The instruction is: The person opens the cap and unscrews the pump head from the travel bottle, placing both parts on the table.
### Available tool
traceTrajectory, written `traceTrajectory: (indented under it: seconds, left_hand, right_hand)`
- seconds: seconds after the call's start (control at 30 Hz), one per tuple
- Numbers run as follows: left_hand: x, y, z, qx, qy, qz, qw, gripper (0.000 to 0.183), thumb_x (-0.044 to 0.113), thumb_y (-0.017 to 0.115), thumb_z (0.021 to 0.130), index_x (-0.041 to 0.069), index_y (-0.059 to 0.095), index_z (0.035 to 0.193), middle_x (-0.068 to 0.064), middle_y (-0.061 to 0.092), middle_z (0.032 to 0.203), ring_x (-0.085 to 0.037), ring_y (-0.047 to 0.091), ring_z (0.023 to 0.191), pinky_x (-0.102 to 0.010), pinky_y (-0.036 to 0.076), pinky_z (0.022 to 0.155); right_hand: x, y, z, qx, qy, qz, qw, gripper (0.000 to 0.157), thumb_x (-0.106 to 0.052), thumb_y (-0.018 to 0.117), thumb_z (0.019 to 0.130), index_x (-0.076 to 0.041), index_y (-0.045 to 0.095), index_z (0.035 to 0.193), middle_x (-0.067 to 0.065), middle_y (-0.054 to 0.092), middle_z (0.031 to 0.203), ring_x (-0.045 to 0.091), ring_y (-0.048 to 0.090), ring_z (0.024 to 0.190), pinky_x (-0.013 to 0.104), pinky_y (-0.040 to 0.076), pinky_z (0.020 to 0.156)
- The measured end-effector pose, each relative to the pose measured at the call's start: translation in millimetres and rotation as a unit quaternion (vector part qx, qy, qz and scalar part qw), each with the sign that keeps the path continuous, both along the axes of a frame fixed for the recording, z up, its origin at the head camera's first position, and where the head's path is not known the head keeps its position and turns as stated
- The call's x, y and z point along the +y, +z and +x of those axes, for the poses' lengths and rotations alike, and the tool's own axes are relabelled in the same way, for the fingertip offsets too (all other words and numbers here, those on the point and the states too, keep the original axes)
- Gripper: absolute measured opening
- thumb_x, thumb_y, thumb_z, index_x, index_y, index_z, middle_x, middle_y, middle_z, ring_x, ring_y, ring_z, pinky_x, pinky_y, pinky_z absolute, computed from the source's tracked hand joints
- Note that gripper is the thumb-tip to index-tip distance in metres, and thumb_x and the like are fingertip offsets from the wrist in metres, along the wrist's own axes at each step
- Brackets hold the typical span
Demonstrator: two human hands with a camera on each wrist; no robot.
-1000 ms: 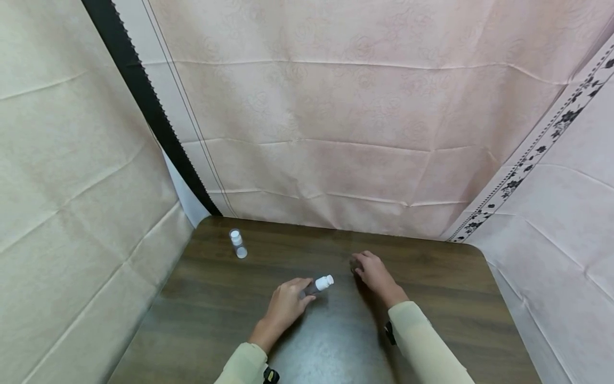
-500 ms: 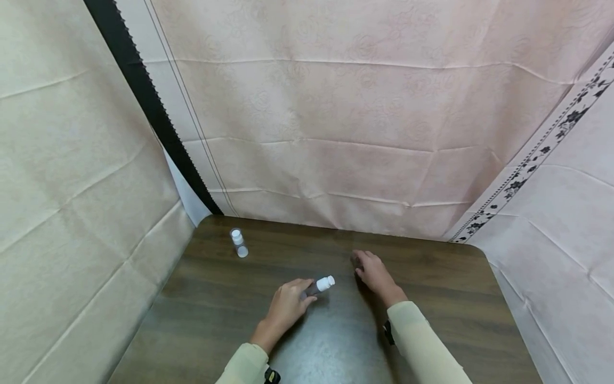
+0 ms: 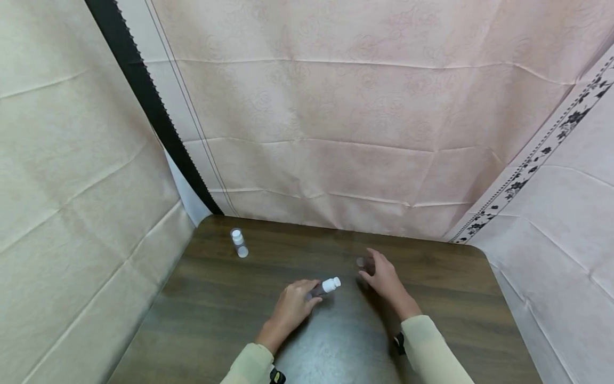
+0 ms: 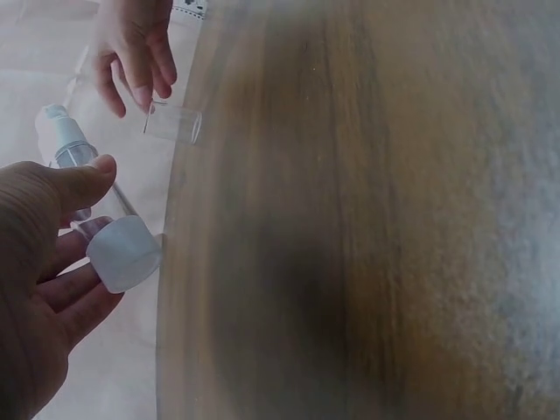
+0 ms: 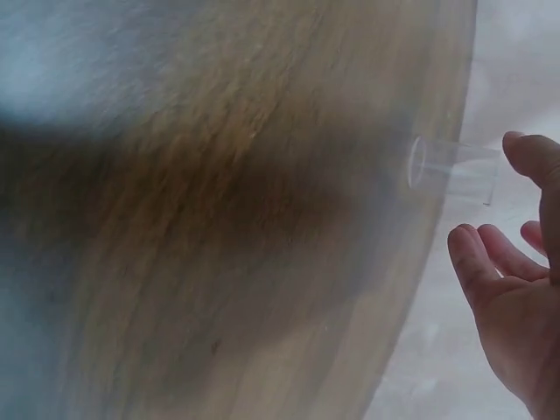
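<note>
My left hand [image 3: 296, 305] grips a small clear pump bottle [image 3: 324, 288] with a white pump top and white base, tilted above the table. Its thumb and fingers wrap the clear body in the left wrist view, where the white base [image 4: 124, 254] points toward the camera. A clear cap [image 3: 361, 262] stands on the table near the far edge. Beside it my right hand [image 3: 386, 278] has its thumb and fingers spread. In the right wrist view, the cap [image 5: 455, 171] shows apart from the fingertips [image 5: 464, 241].
A second small bottle [image 3: 239, 244], clear with white parts, stands at the table's far left corner. Under everything is a brown wood-grain table [image 3: 201, 320]. Pale cloth [image 3: 336, 122] hangs behind and on both sides.
My right hand's fingers have spread away from the clear cap, and the hand has drawn back to the right. The left hand with the pump bottle has shifted slightly to the right.
</note>
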State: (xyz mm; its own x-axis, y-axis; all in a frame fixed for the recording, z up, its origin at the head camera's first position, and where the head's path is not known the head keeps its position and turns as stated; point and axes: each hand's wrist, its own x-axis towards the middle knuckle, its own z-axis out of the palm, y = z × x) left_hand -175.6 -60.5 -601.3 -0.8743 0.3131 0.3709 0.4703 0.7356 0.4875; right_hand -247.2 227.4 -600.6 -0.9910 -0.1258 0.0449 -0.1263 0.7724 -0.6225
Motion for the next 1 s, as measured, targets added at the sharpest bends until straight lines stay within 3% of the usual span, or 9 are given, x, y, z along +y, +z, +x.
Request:
traceTrajectory:
  seconds: [0.37,0.6,0.83,1.0]
  left_hand:
    - [8,0.8,-2.2,0.025,-0.019,-0.009,0.9995,0.038,0.023,0.087,0.085,0.012,0.076,0.119,-0.004,0.077,0.109,-0.017,0.073,0.097,-0.036,0.061,0.080]
    - [15,1.2,1.5,0.026,-0.028,-0.026,0.9989,0.038,0.026,0.085,0.086,0.012,0.075,0.120,-0.003,0.076,0.110,-0.017,0.072,0.098,-0.035,0.061,0.082]
    - [20,0.6,1.3,0.079,-0.032,-0.049,0.9952,0.039,0.026,0.089,0.082,0.014,0.076,0.117,0.000,0.074,0.104,-0.016,0.069,0.093,-0.033,0.059,0.081]
    - [23,0.3,2.8,0.096,-0.037,-0.058,0.9930,0.040,0.025,0.090,0.081,0.014,0.076,0.117,-0.001,0.074,0.105,-0.017,0.068,0.094,-0.034,0.058,0.083]
  right_hand:
    - [-6,21.6,44.1,0.062,-0.005,-0.049,0.997,0.068,-0.019,0.081,0.090,-0.002,0.048,0.147,0.022,0.058,0.134,0.037,0.065,0.115,0.052,0.057,0.094]
    - [-21,27.8,78.2,0.049,-0.012,-0.107,0.993,0.066,-0.018,0.085,0.086,-0.005,0.055,0.143,0.017,0.064,0.129,0.035,0.067,0.115,0.047,0.058,0.095]
    - [-39,29.1,86.3,0.021,-0.012,-0.187,0.982,0.058,-0.016,0.085,0.086,-0.009,0.060,0.139,0.014,0.067,0.133,0.030,0.069,0.116,0.038,0.058,0.094]
    - [-49,26.5,85.3,0.004,-0.021,-0.206,0.978,0.045,-0.012,0.083,0.088,-0.011,0.067,0.130,0.012,0.070,0.125,0.027,0.070,0.112,0.030,0.059,0.091]
